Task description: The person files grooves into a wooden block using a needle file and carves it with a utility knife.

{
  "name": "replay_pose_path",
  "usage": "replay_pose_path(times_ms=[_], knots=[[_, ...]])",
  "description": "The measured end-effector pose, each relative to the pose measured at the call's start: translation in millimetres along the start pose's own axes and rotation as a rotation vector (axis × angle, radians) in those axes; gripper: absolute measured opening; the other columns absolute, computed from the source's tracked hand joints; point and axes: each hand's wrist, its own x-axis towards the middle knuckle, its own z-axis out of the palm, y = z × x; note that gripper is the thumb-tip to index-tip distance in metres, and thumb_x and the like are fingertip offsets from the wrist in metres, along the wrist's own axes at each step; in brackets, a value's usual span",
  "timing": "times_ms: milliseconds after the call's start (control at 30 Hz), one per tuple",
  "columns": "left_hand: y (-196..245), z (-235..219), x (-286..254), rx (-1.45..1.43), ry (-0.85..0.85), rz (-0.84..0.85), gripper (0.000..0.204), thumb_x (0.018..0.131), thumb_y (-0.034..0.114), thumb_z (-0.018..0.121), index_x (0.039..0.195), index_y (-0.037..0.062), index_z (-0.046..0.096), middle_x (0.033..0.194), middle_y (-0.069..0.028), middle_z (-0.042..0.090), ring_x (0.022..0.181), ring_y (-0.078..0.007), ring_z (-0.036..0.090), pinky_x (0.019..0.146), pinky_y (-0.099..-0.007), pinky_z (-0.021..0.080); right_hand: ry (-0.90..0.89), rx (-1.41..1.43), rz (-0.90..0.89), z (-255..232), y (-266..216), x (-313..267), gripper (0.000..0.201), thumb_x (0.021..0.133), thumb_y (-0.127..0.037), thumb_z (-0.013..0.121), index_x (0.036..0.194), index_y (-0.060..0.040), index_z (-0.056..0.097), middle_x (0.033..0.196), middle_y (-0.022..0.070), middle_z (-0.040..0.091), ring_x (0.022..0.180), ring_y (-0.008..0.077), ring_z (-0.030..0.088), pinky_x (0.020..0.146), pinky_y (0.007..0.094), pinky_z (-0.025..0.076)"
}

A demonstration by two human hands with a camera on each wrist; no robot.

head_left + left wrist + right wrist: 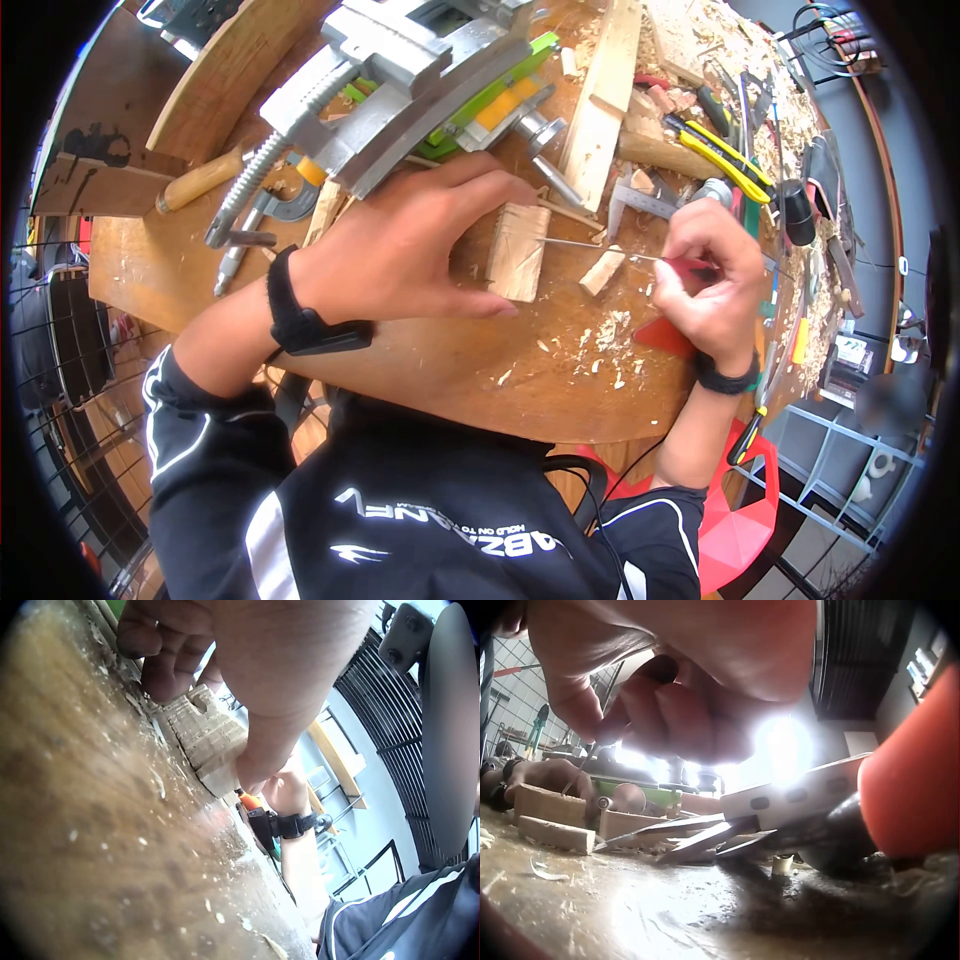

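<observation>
A pale wood block lies on the bench between the thumb and fingers of the left hand, which grips its two ends. Grooves and a small hole show on the block in the left wrist view, where the left hand arches over it. The right hand pinches a thin metal tool, its tip at the block's right edge. From the right wrist, the tool slants down below the right hand to the block. The tool's handle is mostly hidden in the palm.
A small wood offcut and shavings lie between the hands. Beyond the left hand stands a metal vise. Behind and right are long wood strips, a caliper, yellow-handled cutters and several other tools.
</observation>
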Motion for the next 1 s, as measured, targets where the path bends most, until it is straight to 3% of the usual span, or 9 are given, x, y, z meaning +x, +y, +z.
replay_pose_path(times_ms=[133,300,533,600,767,833,1000], knots=[[3,-4,5,-0.053,-0.03,0.001,0.076,0.068,0.025,0.094,0.133,0.0087,0.059,0.125,-0.0107,0.063,0.083,-0.0211,0.067,0.07,-0.031,0.055,-0.08,0.031,-0.058,8,-2,0,0.016,0.071,0.001,0.077,0.084,-0.0041,0.068,0.083,0.0082,0.067,0.076,0.0207,0.068,0.067,0.0317,0.056],[12,-7,8,-0.058,-0.053,-0.054,0.078,0.064,0.025,0.094,0.132,0.007,0.061,0.119,-0.0102,0.062,0.072,-0.0189,0.062,0.065,-0.0303,0.052,-0.076,0.026,-0.037,3,-3,1,0.012,0.077,-0.005,0.078,0.087,-0.0054,0.07,0.084,0.0075,0.068,0.074,0.0199,0.072,0.067,0.0309,0.059],[13,-7,6,-0.041,-0.031,-0.052,0.076,0.063,0.027,0.095,0.129,0.0056,0.061,0.112,-0.0093,0.062,0.071,-0.0191,0.06,0.064,-0.0311,0.052,-0.07,0.043,-0.022,2,-5,0,0.014,0.076,-0.003,0.077,0.087,-0.0047,0.069,0.085,0.0071,0.068,0.073,0.0189,0.073,0.067,0.029,0.061],[19,-12,9,-0.061,-0.066,-0.093,0.069,0.068,0.024,0.093,0.126,0.0073,0.06,0.113,-0.0141,0.063,0.099,-0.0363,0.067,0.085,-0.0398,0.055,-0.074,0.031,0.037,1,-9,0,0.015,0.076,-0.001,0.076,0.087,-0.0041,0.067,0.084,0.0071,0.066,0.072,0.019,0.072,0.067,0.0293,0.061],[17,-11,8,-0.069,-0.091,-0.108,0.068,0.068,0.023,0.092,0.127,0.007,0.06,0.117,-0.0148,0.063,0.104,-0.0362,0.066,0.089,-0.0403,0.054,-0.06,0.075,-0.032,7,-6,1,0.016,0.074,0.003,0.073,0.086,-0.0019,0.065,0.084,0.0084,0.065,0.074,0.0194,0.071,0.067,0.029,0.062],[10,-5,5,-0.043,-0.017,-0.028,0.075,0.065,0.028,0.095,0.129,0.0078,0.062,0.11,-0.0076,0.062,0.072,-0.0181,0.061,0.064,-0.0312,0.052,-0.093,0.041,0.004,5,-9,1,0.014,0.074,0.003,0.072,0.086,-0.0013,0.066,0.085,0.009,0.065,0.076,0.0188,0.071,0.067,0.0286,0.063],[7,-5,4,-0.058,-0.015,-0.034,0.076,0.066,0.028,0.096,0.13,0.008,0.061,0.115,-0.0096,0.063,0.078,-0.0208,0.065,0.069,-0.0321,0.054,-0.061,0.028,-0.007,4,-10,2,0.014,0.074,0.003,0.072,0.086,-0.0027,0.068,0.087,0.0073,0.066,0.074,0.0188,0.07,0.064,0.0284,0.062]])
